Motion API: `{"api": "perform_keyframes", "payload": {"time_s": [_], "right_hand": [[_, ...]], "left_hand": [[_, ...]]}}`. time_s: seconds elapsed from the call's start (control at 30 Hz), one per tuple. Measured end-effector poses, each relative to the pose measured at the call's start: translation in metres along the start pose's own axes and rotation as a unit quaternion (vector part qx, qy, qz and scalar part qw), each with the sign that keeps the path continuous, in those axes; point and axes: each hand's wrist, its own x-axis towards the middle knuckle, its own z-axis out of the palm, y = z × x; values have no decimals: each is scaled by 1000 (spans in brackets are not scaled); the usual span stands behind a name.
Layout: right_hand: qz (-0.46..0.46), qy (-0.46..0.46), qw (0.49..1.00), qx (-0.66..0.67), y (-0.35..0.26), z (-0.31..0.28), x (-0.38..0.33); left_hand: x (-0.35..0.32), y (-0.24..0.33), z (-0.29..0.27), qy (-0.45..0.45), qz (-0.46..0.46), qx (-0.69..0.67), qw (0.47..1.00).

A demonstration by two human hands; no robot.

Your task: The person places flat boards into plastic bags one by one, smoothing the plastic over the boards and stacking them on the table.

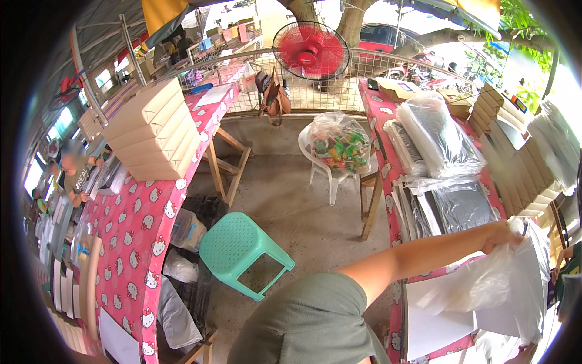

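My left arm reaches across to the right-hand table. The left hand [503, 236] is closed on the upper part of a clear plastic bag [485, 285], which hangs crumpled and blurred below it. Under the bag, white sheets [436, 321] lie flat on the table, and a whitish plastic sheet [527, 291] stands out just beside the hand. At the lower right rim a bit of my right hand [527, 353] shows by the plastic; its fingers are hidden. Plastic-wrapped dark packs [464, 206] are stacked beyond my left forearm.
More wrapped packs [439, 133] and brown cartons [521, 164] crowd the right table. A green stool [242, 249] stands between the tables. Brown boxes [151, 133] are piled on the pink-covered left table [124, 261]. A white chair [332, 182] holds a filled bag; a red fan [310, 51] stands behind.
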Motion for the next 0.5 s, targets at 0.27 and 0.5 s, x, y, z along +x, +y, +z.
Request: {"api": "perform_keyframes", "payload": {"time_s": [0.27,0.5], "right_hand": [[32,15,999,40,-39,-11,-17],[175,34,890,419,-37,-3,-50]], "left_hand": [[-36,-42,-2,129,23,241,962],[-65,-43,-8,127,56,275,951]]}}
